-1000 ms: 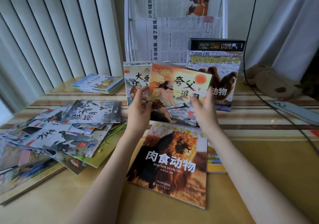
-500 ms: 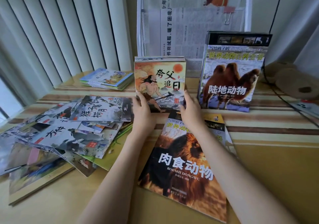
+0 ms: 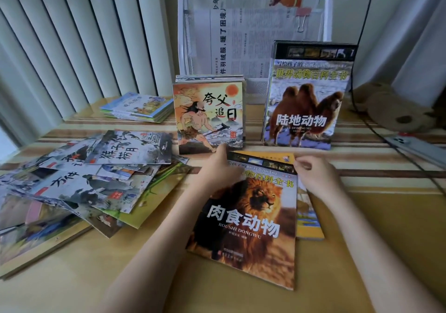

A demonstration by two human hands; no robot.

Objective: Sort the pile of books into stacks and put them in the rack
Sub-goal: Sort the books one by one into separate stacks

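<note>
Your left hand (image 3: 218, 168) rests on the far left corner of the lion book (image 3: 246, 218), which lies flat on the table (image 3: 362, 216) near you; its fingers lie over the corner, but you cannot tell whether they curl under the cover. Your right hand (image 3: 313, 175) sits at the book's far right corner with its fingers curled in, pinching the edge there. A yellow book (image 3: 310, 218) lies under the lion book and sticks out to the right.

Farther off, a small stack fronted by the sun-chaser book (image 3: 210, 117) stands upright, and to its right the camel book (image 3: 306, 100) stands upright too, both in front of the white rack (image 3: 255, 25) holding newspapers. To the left a loose pile of books (image 3: 96, 172) is spread across the table, and a tidy flat stack (image 3: 140, 107) lies at the far left.
</note>
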